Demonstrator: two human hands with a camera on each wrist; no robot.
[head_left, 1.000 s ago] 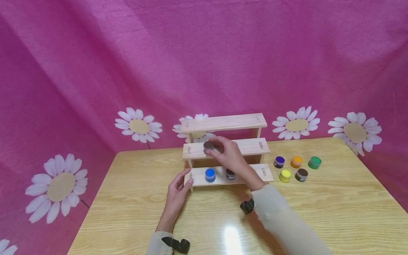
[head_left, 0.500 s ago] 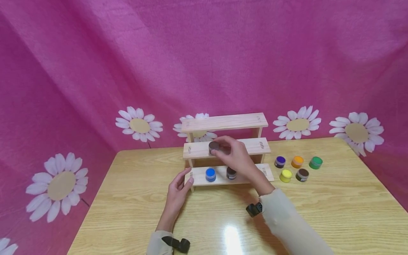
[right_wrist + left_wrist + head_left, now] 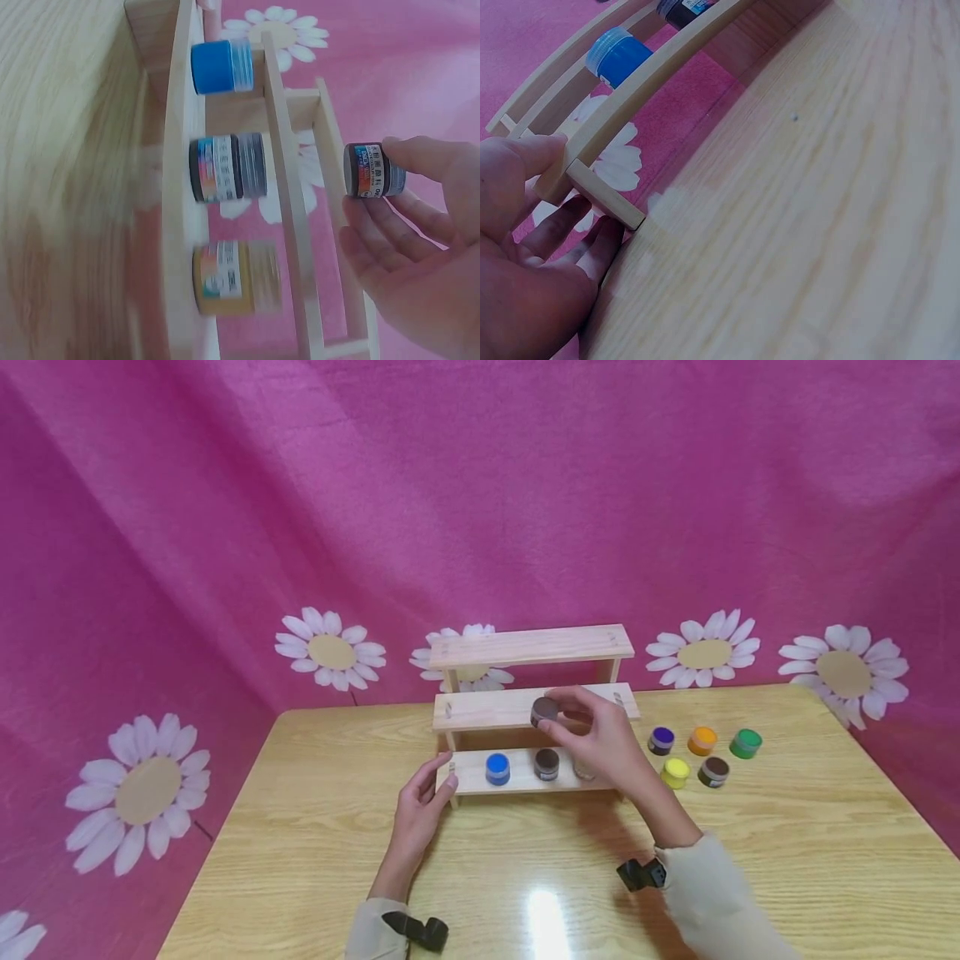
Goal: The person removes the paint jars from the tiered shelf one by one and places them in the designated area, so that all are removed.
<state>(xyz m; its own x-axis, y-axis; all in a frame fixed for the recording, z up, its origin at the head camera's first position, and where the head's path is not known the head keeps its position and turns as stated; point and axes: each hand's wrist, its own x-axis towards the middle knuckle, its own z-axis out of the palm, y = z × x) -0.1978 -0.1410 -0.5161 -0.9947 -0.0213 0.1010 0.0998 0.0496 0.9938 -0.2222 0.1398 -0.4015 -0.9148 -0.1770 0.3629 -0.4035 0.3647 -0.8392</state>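
Note:
A dark paint jar (image 3: 543, 712) is pinched in my right hand (image 3: 600, 739), tilted in front of the middle step of a three-step wooden display rack (image 3: 480, 710). The right wrist view shows this jar's label (image 3: 369, 171) between thumb and fingers. On the lowest step stand a blue paint jar (image 3: 497, 769), a dark brown paint jar (image 3: 547, 764) and an ochre paint jar (image 3: 236, 277), the last partly behind my right hand in the head view. My left hand (image 3: 420, 810) holds the rack's lower left end, thumb on the step and fingers by the leg (image 3: 604, 193).
On the table right of the rack are several paint jars: purple (image 3: 661, 741), orange (image 3: 702, 741), green (image 3: 746, 743), yellow (image 3: 675, 772) and dark brown (image 3: 713, 772). A pink cloth with daisies (image 3: 480, 510) hangs behind the wooden table (image 3: 315, 827).
My right hand has moved right along the middle step with the dark paint jar, which now tilts. More of the lowest step's right part shows. My left hand has stayed in place.

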